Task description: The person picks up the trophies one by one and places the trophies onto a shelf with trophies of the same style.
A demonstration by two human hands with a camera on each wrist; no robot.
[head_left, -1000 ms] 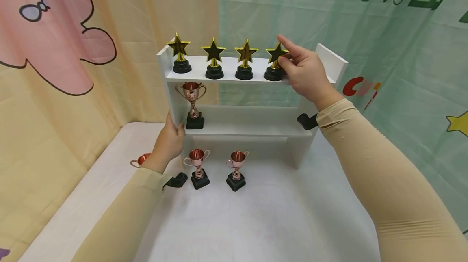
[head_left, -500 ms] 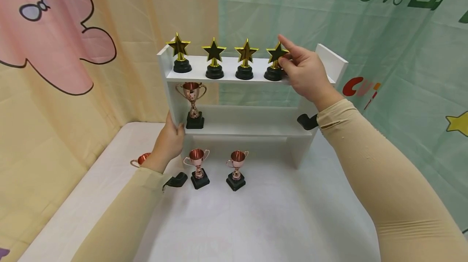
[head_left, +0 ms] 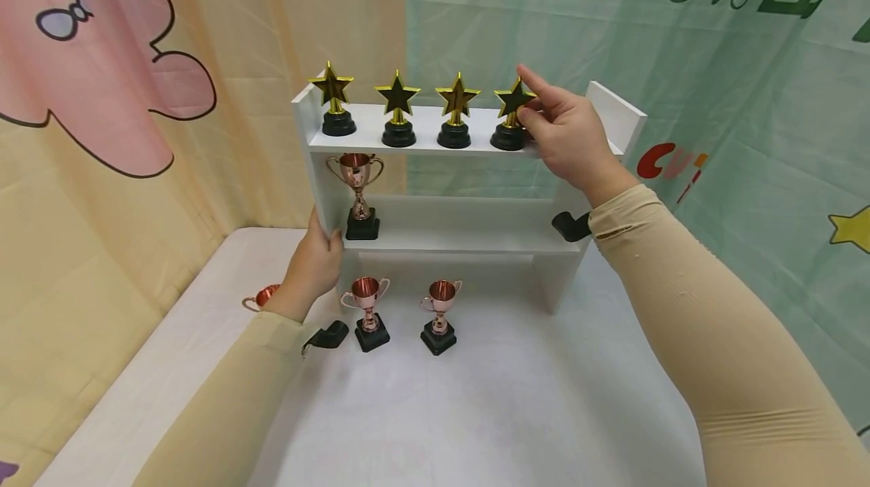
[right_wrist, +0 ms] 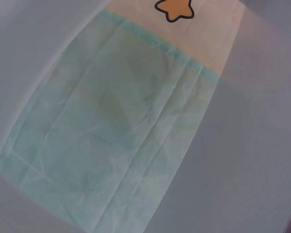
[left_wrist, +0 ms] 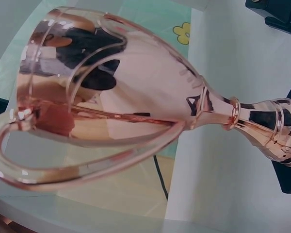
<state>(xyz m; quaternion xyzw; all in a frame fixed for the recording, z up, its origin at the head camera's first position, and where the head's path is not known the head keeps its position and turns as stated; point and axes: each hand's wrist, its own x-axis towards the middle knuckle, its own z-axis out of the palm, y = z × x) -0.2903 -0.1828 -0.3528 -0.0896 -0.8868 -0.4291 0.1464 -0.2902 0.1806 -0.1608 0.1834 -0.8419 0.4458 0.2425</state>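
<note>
On the top board of a white shelf unit [head_left: 469, 230], my right hand [head_left: 574, 136] holds the rightmost gold star trophy [head_left: 511, 100] between thumb and fingers, its index finger pointing up past the star. The trophy's black base stands upright on the board. My left hand [head_left: 313, 268] grips the unit's left side panel, thumb at the front edge and the other fingers partly hidden behind. Close to that hand, a rose-gold cup trophy [head_left: 358, 174] stands on the middle board; it fills much of the left wrist view, its shiny bowl [left_wrist: 150, 82] lying sideways there.
Further star trophies [head_left: 397, 98] line the top board to the left. Two small cup trophies, one on the left [head_left: 367, 291] and one on the right [head_left: 442, 294], stand on the white table [head_left: 476, 411] before the unit. Another cup [head_left: 267, 294] is partly hidden behind my left wrist.
</note>
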